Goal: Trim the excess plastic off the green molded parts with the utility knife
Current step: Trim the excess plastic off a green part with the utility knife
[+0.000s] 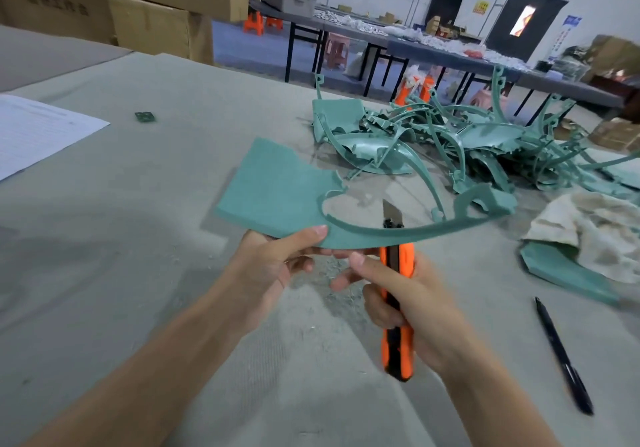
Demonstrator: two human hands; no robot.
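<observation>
My left hand [273,266] pinches the near edge of a green molded part [277,190], a flat panel with a long curved arm reaching right, held above the table. My right hand [408,301] grips an orange and black utility knife [396,339]. Its blade points up behind the part's curved arm, inside the cut-out. A heap of green molded parts [450,141] lies beyond on the table.
A black pen [561,353] lies at the right. A crumpled cloth [595,235] covers another green piece [568,276]. A sheet of paper [38,131] sits at the left, a small green scrap [144,117] farther back. Cardboard boxes [138,6] stand behind the grey table [138,238].
</observation>
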